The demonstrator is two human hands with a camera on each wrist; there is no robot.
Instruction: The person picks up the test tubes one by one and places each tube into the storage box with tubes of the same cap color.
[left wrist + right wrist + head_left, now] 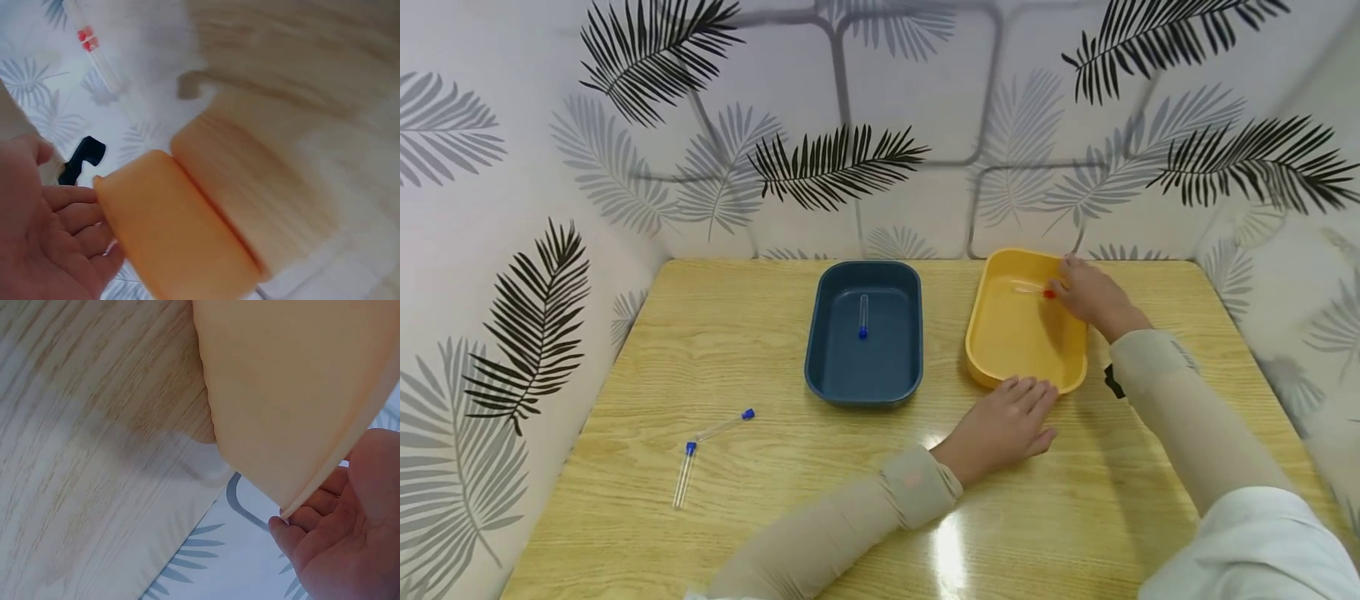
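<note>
White sleeve (1255,546) lies nearest; right hand (1093,292) pinches yellow tray (1018,346) toward bench's (737,333) far right corner; left hand (1000,425), fingers extended, touches its near end. Level support should keep red-capped tube (1033,292) from rolling.

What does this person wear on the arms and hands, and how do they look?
The left hand and right hand are bare, without gloves. The left sleeve and right sleeve are beige, fairly snug, and reach the wrist. A white garment covers the upper right arm. A small black piece shows beside the right wrist; what it is cannot be told.
</note>
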